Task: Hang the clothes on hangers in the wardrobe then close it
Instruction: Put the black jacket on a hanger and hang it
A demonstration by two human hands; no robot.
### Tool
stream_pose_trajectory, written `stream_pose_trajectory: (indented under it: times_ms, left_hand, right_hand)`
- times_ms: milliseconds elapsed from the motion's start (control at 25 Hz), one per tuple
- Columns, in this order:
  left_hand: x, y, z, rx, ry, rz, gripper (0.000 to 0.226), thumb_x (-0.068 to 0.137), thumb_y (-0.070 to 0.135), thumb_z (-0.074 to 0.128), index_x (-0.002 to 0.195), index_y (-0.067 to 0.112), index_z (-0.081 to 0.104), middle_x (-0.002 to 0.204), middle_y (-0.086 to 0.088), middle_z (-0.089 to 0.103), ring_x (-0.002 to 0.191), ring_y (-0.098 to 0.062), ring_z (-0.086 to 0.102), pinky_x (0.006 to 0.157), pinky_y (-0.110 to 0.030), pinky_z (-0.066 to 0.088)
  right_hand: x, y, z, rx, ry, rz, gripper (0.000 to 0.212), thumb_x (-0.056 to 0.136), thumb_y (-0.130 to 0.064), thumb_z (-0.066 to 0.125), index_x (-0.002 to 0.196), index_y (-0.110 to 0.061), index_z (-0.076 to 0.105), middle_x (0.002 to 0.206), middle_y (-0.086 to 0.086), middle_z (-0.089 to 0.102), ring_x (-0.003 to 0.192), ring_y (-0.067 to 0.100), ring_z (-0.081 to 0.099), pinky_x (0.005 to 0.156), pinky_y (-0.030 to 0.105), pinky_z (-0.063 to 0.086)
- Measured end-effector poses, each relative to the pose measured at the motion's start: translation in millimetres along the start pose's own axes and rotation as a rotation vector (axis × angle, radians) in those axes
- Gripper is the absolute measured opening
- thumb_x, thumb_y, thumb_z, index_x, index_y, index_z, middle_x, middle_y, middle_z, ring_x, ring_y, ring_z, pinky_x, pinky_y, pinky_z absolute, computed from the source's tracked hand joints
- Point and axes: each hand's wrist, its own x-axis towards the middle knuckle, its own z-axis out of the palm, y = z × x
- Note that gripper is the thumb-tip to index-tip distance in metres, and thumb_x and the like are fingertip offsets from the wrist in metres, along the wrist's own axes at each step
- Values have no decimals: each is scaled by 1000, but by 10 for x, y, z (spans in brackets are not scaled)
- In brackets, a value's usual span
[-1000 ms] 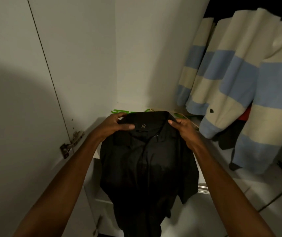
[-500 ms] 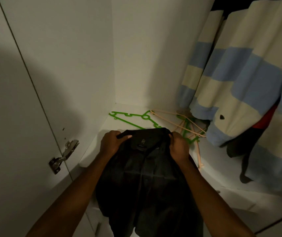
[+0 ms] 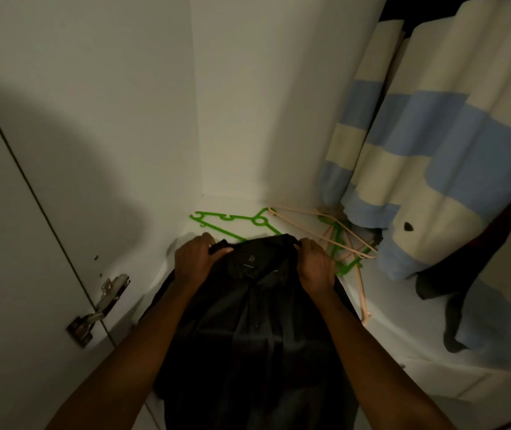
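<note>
A black shirt [image 3: 257, 321] hangs down from my two hands over the front edge of the wardrobe shelf [image 3: 381, 308]. My left hand [image 3: 193, 259] grips its collar on the left, thumb on top. My right hand [image 3: 317, 265] grips the collar on the right. Behind the shirt, a green hanger [image 3: 232, 221] lies flat on the shelf. A peach hanger [image 3: 313, 226] and another green hanger [image 3: 345, 252] lie tangled to its right.
Cream and blue striped garments [image 3: 434, 156] hang at the right, with dark and red cloth under them. The white wardrobe side wall [image 3: 92, 119] stands at the left. A metal door hinge [image 3: 99, 308] sits at its lower edge.
Both hands have lowered the black shirt toward the shelf. The view tilted down and moved closer, so the hangers on the shelf now show in full.
</note>
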Motion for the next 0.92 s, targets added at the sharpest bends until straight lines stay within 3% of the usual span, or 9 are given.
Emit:
stream_pose_trajectory:
  times_ms: [120, 240, 320, 400, 480, 680, 920]
  left_hand:
    - [-141, -3, 77, 98, 81, 67, 40, 89, 47, 75, 110, 13, 70, 104, -9, 69, 95, -28, 64, 79, -42, 51]
    - [-235, 192, 52, 178, 82, 161, 20, 85, 21, 79, 104, 16, 73, 97, -9, 67, 88, -28, 63, 69, -37, 48]
    - [-363, 334, 87, 82, -15, 77, 16, 93, 33, 70, 105, 22, 72, 93, -4, 68, 82, -24, 67, 63, -32, 50]
    - [-432, 380, 151, 43, -60, -8, 32, 97, 53, 59, 108, 25, 69, 92, 0, 71, 84, -20, 69, 66, -32, 52]
    - [-419, 387, 169, 28, -76, -54, 37, 95, 60, 58, 102, 24, 67, 86, 3, 71, 80, -18, 68, 64, -29, 45]
    - [-426, 438, 100, -2, -62, -136, 37, 88, 58, 68, 81, 23, 57, 71, 9, 60, 67, -12, 54, 63, -29, 36]
    - [-385, 418, 91, -5, -139, -195, 19, 84, 30, 65, 72, 20, 55, 68, 8, 58, 62, -10, 53, 53, -26, 29]
  right_hand:
    - [14, -15, 23, -75, -18, -36, 24, 96, -31, 68, 104, -9, 67, 86, 13, 68, 70, 34, 66, 51, 34, 47]
    - [10, -40, 38, -187, 53, -108, 21, 79, -24, 84, 89, -10, 71, 74, 9, 65, 60, 30, 62, 50, 29, 43]
    - [0, -29, 21, -192, 70, -117, 18, 78, -22, 84, 83, -11, 71, 74, 9, 63, 62, 30, 61, 53, 29, 42]
    - [-6, -18, 36, -181, 65, -95, 15, 80, -23, 82, 83, -11, 72, 77, 10, 63, 65, 31, 61, 55, 30, 43]
    - [-8, 7, 48, -164, 52, -66, 14, 84, -23, 78, 85, -10, 72, 79, 11, 62, 68, 32, 62, 56, 32, 45]
    - [6, 77, 28, -62, 76, 112, 7, 86, -9, 69, 91, -6, 72, 85, 15, 64, 73, 36, 63, 56, 33, 46]
    - [54, 156, 3, 150, 70, 324, 13, 87, -7, 66, 96, -11, 74, 99, 10, 69, 88, 32, 66, 70, 36, 54]
